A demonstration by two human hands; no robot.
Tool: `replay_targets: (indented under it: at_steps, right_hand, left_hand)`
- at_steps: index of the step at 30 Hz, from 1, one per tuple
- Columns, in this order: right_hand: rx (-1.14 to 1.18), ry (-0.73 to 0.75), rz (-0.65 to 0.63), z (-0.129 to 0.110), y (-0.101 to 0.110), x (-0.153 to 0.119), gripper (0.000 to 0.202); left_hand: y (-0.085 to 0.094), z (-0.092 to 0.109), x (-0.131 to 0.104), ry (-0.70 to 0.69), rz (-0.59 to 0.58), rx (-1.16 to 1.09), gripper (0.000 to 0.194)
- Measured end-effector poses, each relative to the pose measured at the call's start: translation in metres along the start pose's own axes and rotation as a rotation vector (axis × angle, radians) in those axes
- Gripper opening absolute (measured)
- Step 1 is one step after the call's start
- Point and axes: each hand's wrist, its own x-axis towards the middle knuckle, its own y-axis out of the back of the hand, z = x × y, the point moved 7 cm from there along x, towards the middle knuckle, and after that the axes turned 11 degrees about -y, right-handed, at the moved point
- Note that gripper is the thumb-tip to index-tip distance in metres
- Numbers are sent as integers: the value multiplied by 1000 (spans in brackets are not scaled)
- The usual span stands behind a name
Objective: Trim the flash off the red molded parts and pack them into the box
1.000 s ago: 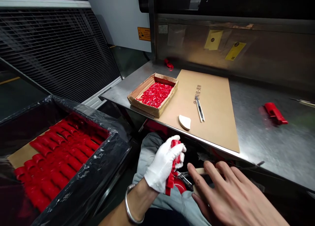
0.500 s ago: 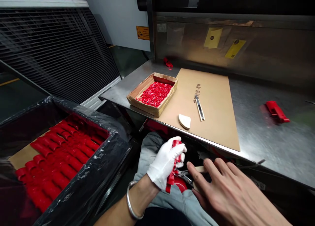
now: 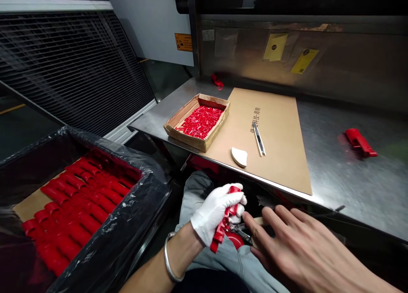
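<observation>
Gloved left hand [image 3: 208, 214] pinching red part [image 3: 219, 234], its length slanting near-left to far-right; right hand [image 3: 293, 242] gripping pliers [image 3: 242, 232], tips pointing at its right side

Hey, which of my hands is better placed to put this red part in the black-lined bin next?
Left, I'd say: your left hand holds the red part and is nearer the black-lined bin, while your right hand is farther off and grips the plier-like tool.
</observation>
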Motion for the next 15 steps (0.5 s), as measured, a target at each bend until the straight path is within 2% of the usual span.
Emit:
replay_targets:
  at_steps: [5, 9, 15]
  right_hand:
    - [13, -51, -126, -1, -17, -5, 41]
    - [38, -74, -141, 0, -20, -7, 39]
    - [76, -96, -92, -1, -18, -1, 28]
  left_hand:
    - [6, 7, -1, -137, 125, -38, 29]
    - [8, 11, -5, -201, 220, -42, 31]
    - [9, 13, -6, -291, 207, -30, 35]
